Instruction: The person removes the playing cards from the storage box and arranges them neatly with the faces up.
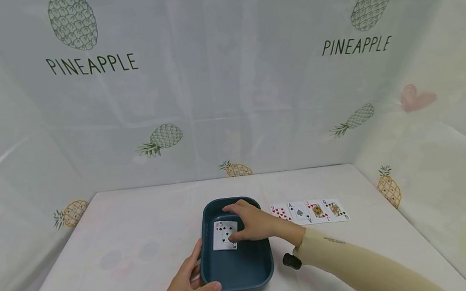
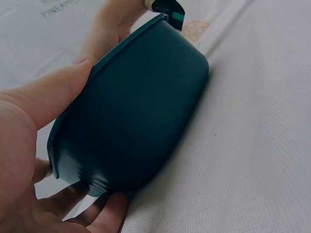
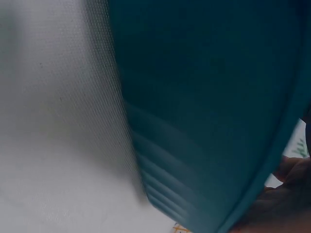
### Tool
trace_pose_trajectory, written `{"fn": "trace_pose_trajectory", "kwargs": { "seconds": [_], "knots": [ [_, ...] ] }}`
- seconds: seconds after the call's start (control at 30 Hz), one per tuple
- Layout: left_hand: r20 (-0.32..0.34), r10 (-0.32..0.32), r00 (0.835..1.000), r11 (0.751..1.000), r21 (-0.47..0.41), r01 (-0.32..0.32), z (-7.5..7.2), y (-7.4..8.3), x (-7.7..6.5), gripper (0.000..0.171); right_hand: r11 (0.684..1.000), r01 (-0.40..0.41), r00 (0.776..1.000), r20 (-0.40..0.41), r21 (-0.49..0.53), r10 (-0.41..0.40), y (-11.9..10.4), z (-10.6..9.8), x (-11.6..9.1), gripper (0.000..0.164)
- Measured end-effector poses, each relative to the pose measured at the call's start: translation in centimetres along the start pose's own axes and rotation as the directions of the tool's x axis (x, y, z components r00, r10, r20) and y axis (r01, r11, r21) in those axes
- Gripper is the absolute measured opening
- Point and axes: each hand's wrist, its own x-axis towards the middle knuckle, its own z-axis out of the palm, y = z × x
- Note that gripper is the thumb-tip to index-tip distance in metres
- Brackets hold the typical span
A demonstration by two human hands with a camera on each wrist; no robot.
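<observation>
A dark blue rectangular tub [image 1: 237, 269] with rounded corners sits on the table. In it lies a small stack of playing cards [image 1: 221, 243], a black five face up on top and a red-marked card edge showing at its left. My left hand [image 1: 187, 283] grips the tub's near left side, thumb at the rim [image 2: 129, 39] and fingers round the outer wall. Reaching over the right rim, my right hand [image 1: 252, 220] is inside the tub with thumb and index finger spread apart. Its thumb overlaps the five's right part; the wall hides its fingers in the right wrist view.
To the right of the tub, several playing cards [image 1: 299, 212] lie face up in a row, among them an ace, a jack and a queen. A black device [image 1: 292, 261] is at my right wrist. Pineapple-printed cloth [image 1: 225, 92] hangs behind the white-covered table [image 1: 145, 217].
</observation>
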Motion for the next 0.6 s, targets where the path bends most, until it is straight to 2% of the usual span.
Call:
{"fn": "trace_pose_trajectory", "kwargs": {
  "seconds": [0.23,0.47,0.6],
  "knots": [
    [0.035,0.028,0.999,0.999,-0.036,-0.026,-0.2,0.1,-0.1,0.1,0.993,-0.012,0.999,0.03,-0.122,0.015,0.0,1.1,1.1,0.08],
    [0.055,0.041,0.998,0.998,-0.053,-0.038,-0.2,0.0,-0.1,0.1,0.968,-0.109,0.991,0.048,-0.228,0.123,-0.2,2.0,1.6,0.084],
    [0.047,0.035,0.998,0.998,-0.048,-0.033,-0.1,0.1,-0.1,0.1,0.955,-0.13,0.988,0.042,-0.265,0.146,-0.3,2.3,1.8,0.084]
  ]
}}
